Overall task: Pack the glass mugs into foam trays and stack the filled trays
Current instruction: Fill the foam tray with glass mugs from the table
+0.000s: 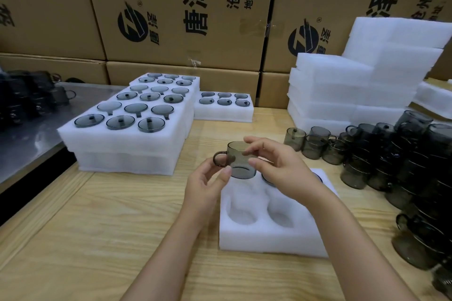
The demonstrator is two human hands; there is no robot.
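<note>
Both hands pinch one smoky glass mug (pixel 241 160): the right hand (pixel 281 168) has thumb and fingertips on the rim and side, the left hand (pixel 208 183) has its thumb on the lower wall, fingers curled by the handle. Mug is upright, handle to the left, held just above the far end of a white foam tray (pixel 269 234) on the wooden table (pixel 97 227). Dark glass shows in the tray's far pockets, partly hidden. Stacked filled trays (pixel 127 144) sit at left, loose mugs (pixel 391 161) at right, blank foam stack (pixel 342 85) behind them, cardboard boxes (pixel 171 7) at back.
</note>
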